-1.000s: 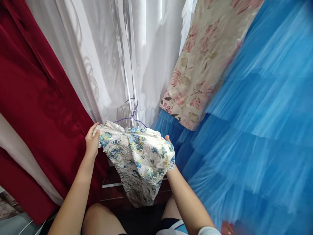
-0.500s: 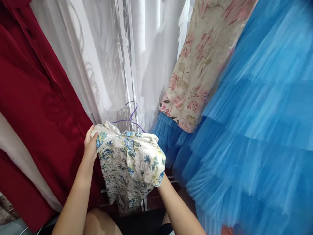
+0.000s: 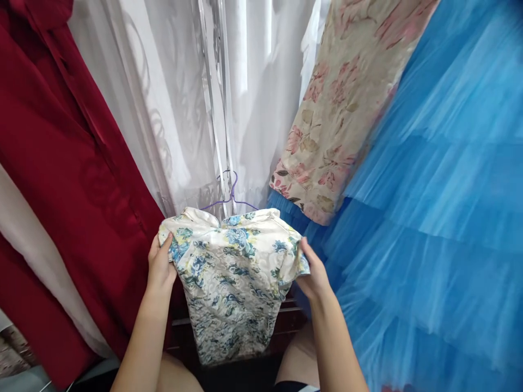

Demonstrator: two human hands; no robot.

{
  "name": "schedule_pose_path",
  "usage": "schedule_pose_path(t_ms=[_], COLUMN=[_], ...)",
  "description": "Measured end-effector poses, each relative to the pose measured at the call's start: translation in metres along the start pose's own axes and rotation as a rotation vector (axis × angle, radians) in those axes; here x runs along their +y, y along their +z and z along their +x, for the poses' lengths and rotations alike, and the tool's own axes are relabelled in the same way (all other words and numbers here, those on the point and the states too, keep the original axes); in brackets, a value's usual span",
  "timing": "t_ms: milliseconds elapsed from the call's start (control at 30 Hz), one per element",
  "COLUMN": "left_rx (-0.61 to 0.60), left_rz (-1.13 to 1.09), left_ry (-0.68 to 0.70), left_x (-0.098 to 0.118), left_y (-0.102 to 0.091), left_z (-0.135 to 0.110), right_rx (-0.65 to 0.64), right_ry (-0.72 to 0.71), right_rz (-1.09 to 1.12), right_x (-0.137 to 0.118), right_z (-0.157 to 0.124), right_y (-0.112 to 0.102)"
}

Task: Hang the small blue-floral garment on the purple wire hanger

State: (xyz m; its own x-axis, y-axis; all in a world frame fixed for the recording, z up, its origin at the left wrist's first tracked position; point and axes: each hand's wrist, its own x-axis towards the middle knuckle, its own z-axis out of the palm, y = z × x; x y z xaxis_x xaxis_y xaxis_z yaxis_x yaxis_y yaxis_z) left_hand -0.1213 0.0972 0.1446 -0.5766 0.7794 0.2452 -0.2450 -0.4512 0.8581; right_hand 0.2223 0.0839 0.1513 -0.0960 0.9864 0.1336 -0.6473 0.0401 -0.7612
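Note:
A small white dress with a blue and yellow flower print hangs on a purple wire hanger in front of me. My left hand grips its left shoulder, fingers closed on the cloth. My right hand pinches the right sleeve edge, and the dress is spread flat between both hands. The hanger's hook sticks up above the collar, close to a white curtain.
A sheer white curtain hangs behind. A dark red garment fills the left side. On the right hang a beige dress with pink flowers and a wide blue tulle skirt. My bare knees show below.
My right hand has come out from under the dress and taken hold of its right sleeve. The dress has shifted a little right and is now spread wider.

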Motion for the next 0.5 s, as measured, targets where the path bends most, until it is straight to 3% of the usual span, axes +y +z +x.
schedule_pose_path(t_ms=[100, 200, 300, 367, 400, 500], left_rx=[-0.060, -0.188, -0.280, -0.357, -0.409, -0.494], left_rz=[0.037, 0.153, 0.507, 0.760, 0.804, 0.652], left_ry=[0.119, 0.289, 0.556, 0.709, 0.728, 0.617], left_x=[0.025, 0.049, 0.052, 0.035, 0.022, -0.024], left_y=[0.013, 0.025, 0.034, 0.037, 0.039, 0.044], left_z=[0.000, 0.000, -0.006, -0.014, -0.019, -0.035], right_rx=[0.073, 0.231, 0.397, 0.326, 0.207, -0.101], right_ry=[-0.144, -0.360, -0.544, -0.473, -0.378, -0.121], right_rz=[-0.155, -0.149, -0.143, -0.202, -0.264, -0.417], right_x=[-0.014, -0.019, -0.010, 0.000, 0.004, 0.015], right_z=[-0.003, -0.008, -0.037, -0.067, -0.083, -0.114], right_y=[0.017, 0.023, 0.014, 0.006, 0.004, 0.011])
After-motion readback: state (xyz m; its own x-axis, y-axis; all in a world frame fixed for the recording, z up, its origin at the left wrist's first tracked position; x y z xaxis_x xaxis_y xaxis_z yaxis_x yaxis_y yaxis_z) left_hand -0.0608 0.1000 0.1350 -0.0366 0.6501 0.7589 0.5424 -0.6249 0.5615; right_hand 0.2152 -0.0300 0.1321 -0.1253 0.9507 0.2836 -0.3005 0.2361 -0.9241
